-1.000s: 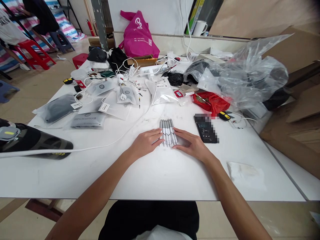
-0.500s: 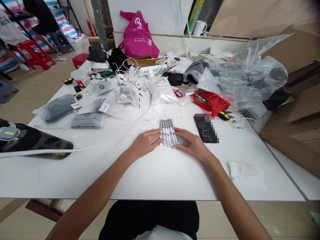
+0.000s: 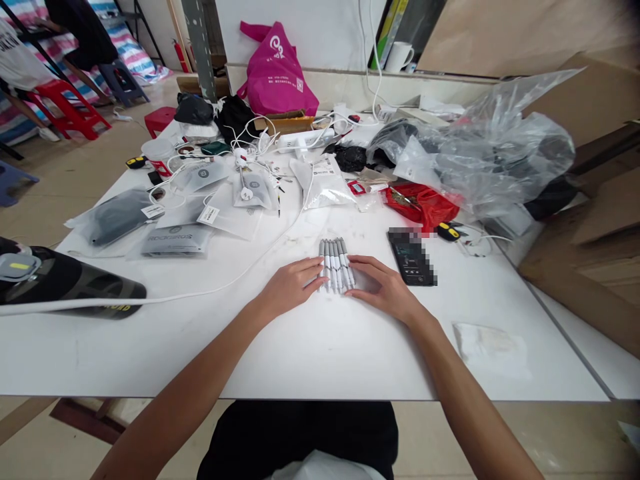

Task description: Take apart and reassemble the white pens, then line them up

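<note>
Several white pens [image 3: 336, 263] lie side by side in a tight row on the white table [image 3: 320, 353], tips pointing away from me. My left hand [image 3: 290, 287] lies flat against the row's left side, fingertips touching the outer pen. My right hand [image 3: 387, 290] lies flat against the right side in the same way. Both hands have their fingers stretched out and grip nothing.
A dark phone [image 3: 411, 257] lies just right of the pens. A black handheld device [image 3: 60, 283] and a white cable [image 3: 225, 283] are at the left. Plastic packets [image 3: 175, 237], a red bag [image 3: 425, 203], clear plastic bags [image 3: 495, 153] and a pink bag [image 3: 275, 70] crowd the far side. A tissue [image 3: 493, 347] lies at the right.
</note>
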Tool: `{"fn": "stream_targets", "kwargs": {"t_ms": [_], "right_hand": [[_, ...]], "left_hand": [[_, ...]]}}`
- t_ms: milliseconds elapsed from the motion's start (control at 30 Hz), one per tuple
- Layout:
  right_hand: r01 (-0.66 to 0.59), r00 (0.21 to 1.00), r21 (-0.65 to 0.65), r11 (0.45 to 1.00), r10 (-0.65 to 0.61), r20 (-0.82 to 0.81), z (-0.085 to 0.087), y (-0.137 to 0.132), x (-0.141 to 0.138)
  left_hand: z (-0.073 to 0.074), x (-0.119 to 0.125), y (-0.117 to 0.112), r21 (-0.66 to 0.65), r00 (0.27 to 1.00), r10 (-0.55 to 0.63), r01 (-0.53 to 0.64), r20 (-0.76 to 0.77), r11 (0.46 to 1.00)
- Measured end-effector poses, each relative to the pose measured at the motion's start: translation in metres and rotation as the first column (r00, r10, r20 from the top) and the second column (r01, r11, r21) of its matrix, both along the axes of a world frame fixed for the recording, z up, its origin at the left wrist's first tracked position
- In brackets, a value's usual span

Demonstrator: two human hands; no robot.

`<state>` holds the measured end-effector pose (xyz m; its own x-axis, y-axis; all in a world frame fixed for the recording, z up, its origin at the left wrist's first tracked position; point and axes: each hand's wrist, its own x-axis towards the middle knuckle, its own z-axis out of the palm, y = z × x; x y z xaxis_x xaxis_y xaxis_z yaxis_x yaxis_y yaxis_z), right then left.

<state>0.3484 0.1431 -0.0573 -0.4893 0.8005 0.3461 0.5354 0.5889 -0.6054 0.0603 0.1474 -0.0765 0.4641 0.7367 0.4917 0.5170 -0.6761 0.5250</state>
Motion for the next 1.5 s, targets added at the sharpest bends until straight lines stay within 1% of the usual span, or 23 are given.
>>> {"fn": "stream_targets", "kwargs": {"t_ms": [167, 367, 433, 533, 633, 733, 867, 967, 1100, 1167, 1233, 1300, 1333, 1367, 1400, 1500], "right_hand": [[0.0, 1.0, -0.003, 1.0, 0.0, 0.005, 0.0, 0.0, 0.0], [0.017, 0.999, 0.018, 1.0, -0.017, 0.032, 0.001, -0.001, 0.001], [0.043, 0.998, 0.054, 0.998, -0.045, 0.036, 0.002, 0.0, 0.004], [0.118, 0.993, 0.157, 0.981, -0.116, -0.017, 0.003, 0.0, 0.008], [0.263, 0.964, 0.221, 0.939, -0.244, -0.111, 0.004, 0.001, 0.011], [0.373, 0.924, 0.212, 0.903, -0.341, -0.175, 0.005, 0.003, 0.013], [0.412, 0.907, 0.202, 0.889, -0.377, -0.19, 0.006, 0.004, 0.014], [0.448, 0.89, 0.184, 0.875, -0.418, -0.181, 0.003, 0.003, 0.014], [0.534, 0.833, 0.117, 0.838, -0.497, -0.242, 0.0, 0.0, 0.008], [0.527, 0.83, 0.068, 0.847, -0.496, -0.256, 0.002, 0.002, 0.0], [0.496, 0.835, -0.01, 0.868, -0.481, -0.267, 0.005, 0.012, -0.009], [0.453, 0.813, -0.156, 0.878, -0.478, -0.333, 0.007, 0.028, -0.02], [0.41, 0.782, -0.261, 0.874, -0.484, -0.392, 0.008, 0.038, -0.025], [0.346, 0.719, -0.374, 0.86, -0.499, -0.484, 0.007, 0.048, -0.03], [0.276, 0.645, -0.458, 0.845, -0.516, -0.564, 0.006, 0.057, -0.034], [0.229, 0.572, -0.492, 0.84, -0.525, -0.63, -0.002, 0.075, -0.043]], "left_hand": [[0.003, -0.001, -0.001, -0.058, 1.0, -0.004, 0.003, -0.006, 0.998], [0.005, -0.001, -0.001, -0.044, 1.0, 0.001, -0.001, -0.015, 0.999], [0.006, -0.002, -0.001, -0.023, 1.0, 0.021, -0.021, -0.004, 1.0], [0.009, -0.003, 0.002, 0.02, 0.995, 0.077, -0.079, 0.061, 0.997], [0.012, -0.004, 0.005, 0.026, 0.979, 0.138, -0.143, 0.149, 0.989], [0.016, -0.006, 0.008, -0.007, 0.962, 0.187, -0.189, 0.199, 0.982], [0.018, -0.008, 0.01, -0.047, 0.95, 0.259, -0.254, 0.172, 0.966], [0.019, -0.008, 0.009, -0.087, 0.949, 0.289, -0.28, 0.129, 0.956], [0.017, -0.006, 0.005, -0.17, 0.961, 0.277, -0.275, -0.011, 0.946], [0.017, -0.002, 0.003, -0.198, 0.964, 0.253, -0.265, -0.088, 0.944], [0.018, 0.003, -0.001, -0.215, 0.964, 0.223, -0.25, -0.143, 0.944], [0.02, 0.007, -0.005, -0.221, 0.963, 0.199, -0.237, -0.181, 0.946], [0.022, 0.009, -0.006, -0.219, 0.962, 0.192, -0.233, -0.193, 0.948], [0.023, 0.011, -0.008, -0.214, 0.961, 0.191, -0.233, -0.201, 0.949], [0.025, 0.012, -0.009, -0.21, 0.959, 0.194, -0.238, -0.208, 0.949], [0.03, 0.012, -0.012, -0.215, 0.948, 0.211, -0.263, -0.237, 0.941]]}}
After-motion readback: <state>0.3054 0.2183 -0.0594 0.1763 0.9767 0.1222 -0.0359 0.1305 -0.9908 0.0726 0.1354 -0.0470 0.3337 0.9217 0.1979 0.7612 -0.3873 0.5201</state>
